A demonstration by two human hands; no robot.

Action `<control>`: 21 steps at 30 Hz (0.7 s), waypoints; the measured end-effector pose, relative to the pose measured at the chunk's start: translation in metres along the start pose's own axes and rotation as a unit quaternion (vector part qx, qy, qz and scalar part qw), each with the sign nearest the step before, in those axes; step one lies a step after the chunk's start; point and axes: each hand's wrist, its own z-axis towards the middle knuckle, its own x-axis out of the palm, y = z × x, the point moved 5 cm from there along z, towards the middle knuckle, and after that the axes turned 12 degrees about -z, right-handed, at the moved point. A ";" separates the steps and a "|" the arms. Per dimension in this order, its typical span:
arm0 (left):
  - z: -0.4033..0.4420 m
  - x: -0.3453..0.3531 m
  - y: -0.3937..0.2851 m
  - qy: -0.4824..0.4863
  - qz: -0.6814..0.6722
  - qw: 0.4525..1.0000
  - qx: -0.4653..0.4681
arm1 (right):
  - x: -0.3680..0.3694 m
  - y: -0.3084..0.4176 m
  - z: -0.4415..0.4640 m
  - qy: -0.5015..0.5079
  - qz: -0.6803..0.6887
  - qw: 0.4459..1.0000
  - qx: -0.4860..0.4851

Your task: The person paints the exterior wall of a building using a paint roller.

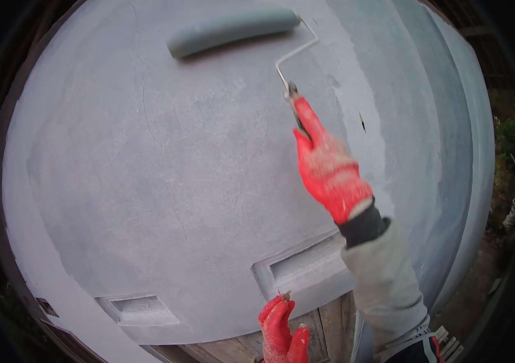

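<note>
My right hand (330, 169), in a red glove with pale smears, is wrapped round the handle of a paint roller, its index finger stretched along it. The grey-blue roller sleeve (233, 31) lies against the upper part of a pale grey wall (191, 151), joined to the handle by a bent metal frame (294, 54). Low in the view, my left hand (283, 333), also red-gloved, has its fingers curled upward below a recess; a small brownish thing shows at its fingertips, too small to name.
Two recesses sit low in the wall, one at the left (138, 307) and one near the middle (306, 263). Wooden boards (333, 323) show beneath them. A thin crack runs down the wall's left half. Plants (508, 136) stand beyond the right edge.
</note>
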 end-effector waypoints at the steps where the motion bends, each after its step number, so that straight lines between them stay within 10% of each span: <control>1: 0.000 0.003 -0.004 0.003 -0.007 1.000 0.002 | 0.010 -0.015 -0.023 -0.021 0.015 0.999 -0.028; 8: -0.022 0.020 -0.013 0.098 -0.008 0.995 -0.023 | 0.050 -0.107 -0.316 0.081 0.007 0.996 0.031; 9: -0.013 0.025 -0.034 0.160 0.158 0.974 -0.009 | 0.051 -0.110 -0.328 0.084 0.006 0.996 0.033; 21: -0.018 0.025 -0.033 0.107 0.138 0.984 -0.037 | 0.048 -0.093 -0.284 0.032 0.025 0.999 -0.003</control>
